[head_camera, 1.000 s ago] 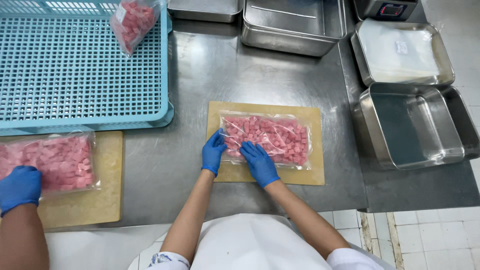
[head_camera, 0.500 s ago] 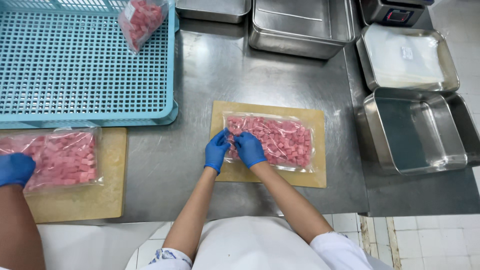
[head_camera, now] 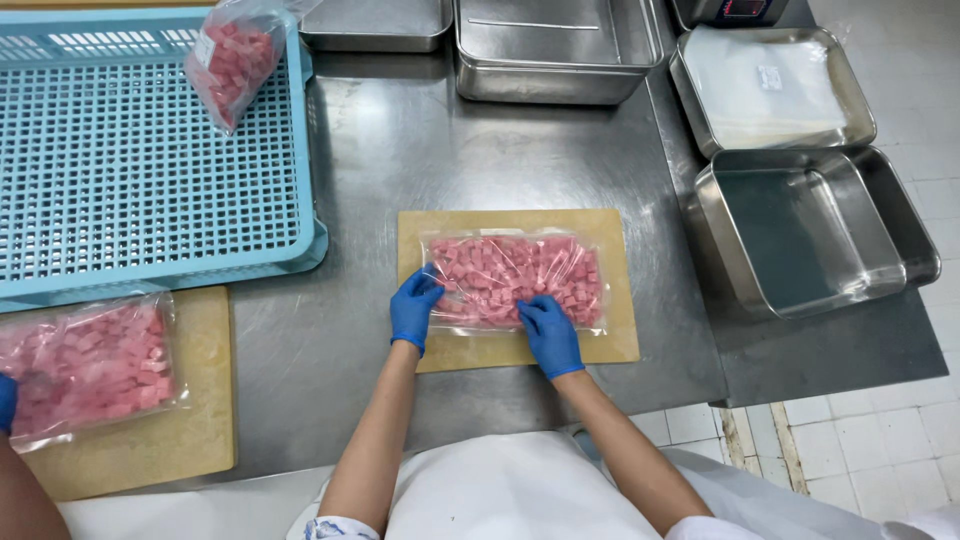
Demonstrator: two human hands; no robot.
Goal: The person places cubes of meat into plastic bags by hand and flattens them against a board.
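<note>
The stainless steel table [head_camera: 480,160] carries 2 wooden cutting boards [head_camera: 610,285], at centre and lower left, a blue plastic crate [head_camera: 150,200] upper left, and 4 steel trays [head_camera: 815,235] along top and right.

Co-worker's gloved hand [head_camera: 6,402] mostly cropped.
</note>
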